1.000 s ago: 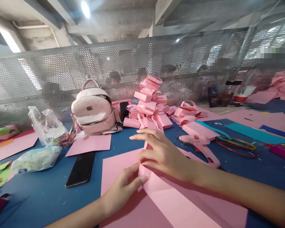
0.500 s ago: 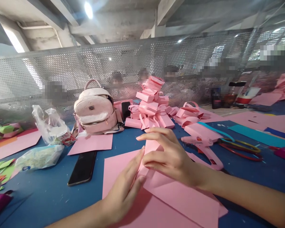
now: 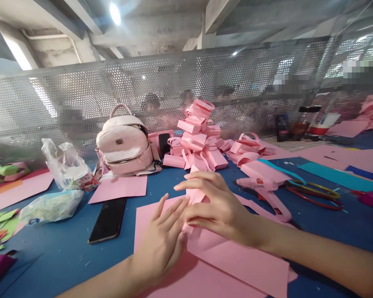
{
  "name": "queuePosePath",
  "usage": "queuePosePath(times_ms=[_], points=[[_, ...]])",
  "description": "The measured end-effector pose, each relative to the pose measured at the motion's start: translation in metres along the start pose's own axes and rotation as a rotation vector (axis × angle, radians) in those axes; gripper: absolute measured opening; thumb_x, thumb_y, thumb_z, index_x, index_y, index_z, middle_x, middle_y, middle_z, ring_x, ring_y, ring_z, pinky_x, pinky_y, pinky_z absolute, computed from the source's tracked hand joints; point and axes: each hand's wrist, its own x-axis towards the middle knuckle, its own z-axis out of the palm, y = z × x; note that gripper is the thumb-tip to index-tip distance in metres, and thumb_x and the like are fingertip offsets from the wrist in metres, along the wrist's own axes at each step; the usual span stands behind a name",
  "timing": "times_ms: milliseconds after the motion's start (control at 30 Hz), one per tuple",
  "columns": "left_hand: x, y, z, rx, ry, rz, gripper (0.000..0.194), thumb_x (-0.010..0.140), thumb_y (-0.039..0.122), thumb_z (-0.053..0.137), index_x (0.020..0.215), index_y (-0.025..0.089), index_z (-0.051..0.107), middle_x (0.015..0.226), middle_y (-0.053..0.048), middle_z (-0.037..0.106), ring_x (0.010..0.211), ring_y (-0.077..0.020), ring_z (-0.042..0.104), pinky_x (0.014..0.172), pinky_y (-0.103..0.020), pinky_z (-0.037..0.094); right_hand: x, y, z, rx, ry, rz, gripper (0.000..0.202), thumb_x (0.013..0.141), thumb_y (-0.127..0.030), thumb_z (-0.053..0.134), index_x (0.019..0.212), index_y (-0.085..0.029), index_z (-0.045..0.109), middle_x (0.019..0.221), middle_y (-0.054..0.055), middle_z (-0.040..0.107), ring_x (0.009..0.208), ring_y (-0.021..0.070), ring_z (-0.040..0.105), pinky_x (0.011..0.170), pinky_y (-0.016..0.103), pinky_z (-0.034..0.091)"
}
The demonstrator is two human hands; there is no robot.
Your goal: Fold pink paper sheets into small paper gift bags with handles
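Observation:
A folded pink paper piece [image 3: 195, 194] stands between my hands, above pink sheets [image 3: 236, 256] on the blue table. My right hand [image 3: 214, 207] is bent around its right side, thumb and fingers closed on it. My left hand [image 3: 166, 234] rests against its lower left side with the fingers stretched and slightly spread, their tips by the right fingertips. Part of the folded paper is hidden behind the fingers. A pink glue gun [image 3: 267, 194] lies just right of my right hand.
Behind the hands rises a pile of folded pink paper pieces [image 3: 194, 140], with a pale backpack [image 3: 124, 142] to its left. A black phone [image 3: 107, 221] and plastic bags [image 3: 52, 206] lie left. Yellow and red scissors [image 3: 313, 192] lie right. Perforated metal panels stand behind.
My left hand has turned and its fingers have spread a little, with the little finger raised. The right hand and the folded paper have shifted slightly left.

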Motion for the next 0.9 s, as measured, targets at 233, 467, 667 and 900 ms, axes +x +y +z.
queuePosePath(times_ms=[233, 467, 667, 900], points=[[0.0, 0.0, 0.001, -0.032, 0.012, -0.007, 0.046, 0.102, 0.014, 0.029, 0.147, 0.013, 0.037, 0.146, -0.017, 0.052, 0.143, -0.0263, 0.039, 0.12, -0.058, 0.017, 0.001, -0.004, -0.001, -0.07, -0.037, -0.032, 0.017, 0.096, -0.029, 0.061, 0.085, -0.025, 0.073, 0.127, 0.003, 0.064, 0.126, 0.0222, 0.043, 0.107, 0.038, 0.032], [0.002, -0.001, 0.001, -0.041, 0.044, 0.005, 0.045, 0.099, 0.009, 0.033, 0.143, 0.014, 0.041, 0.142, -0.014, 0.057, 0.142, -0.026, 0.042, 0.12, -0.058, 0.017, 0.006, -0.007, -0.012, -0.136, -0.134, -0.027, 0.016, 0.096, -0.03, 0.06, 0.088, -0.026, 0.073, 0.139, 0.002, 0.057, 0.13, 0.0239, 0.041, 0.108, 0.039, 0.032], [0.003, -0.003, 0.004, -0.033, 0.039, 0.006, 0.044, 0.099, 0.009, 0.033, 0.141, 0.013, 0.044, 0.143, -0.016, 0.056, 0.139, -0.0278, 0.046, 0.119, -0.061, 0.02, 0.007, -0.011, -0.019, -0.139, -0.173, -0.031, 0.015, 0.092, -0.024, 0.058, 0.095, -0.025, 0.072, 0.148, 0.002, 0.05, 0.136, 0.025, 0.035, 0.11, 0.04, 0.03], [0.003, -0.002, 0.004, -0.036, 0.054, -0.015, 0.04, 0.099, 0.009, 0.035, 0.135, 0.016, 0.051, 0.141, -0.013, 0.059, 0.139, -0.025, 0.045, 0.121, -0.057, 0.018, 0.005, -0.013, -0.009, -0.218, -0.103, -0.057, 0.022, 0.097, -0.027, 0.058, 0.079, -0.026, 0.072, 0.141, -0.001, 0.057, 0.131, 0.0224, 0.041, 0.11, 0.039, 0.03]])
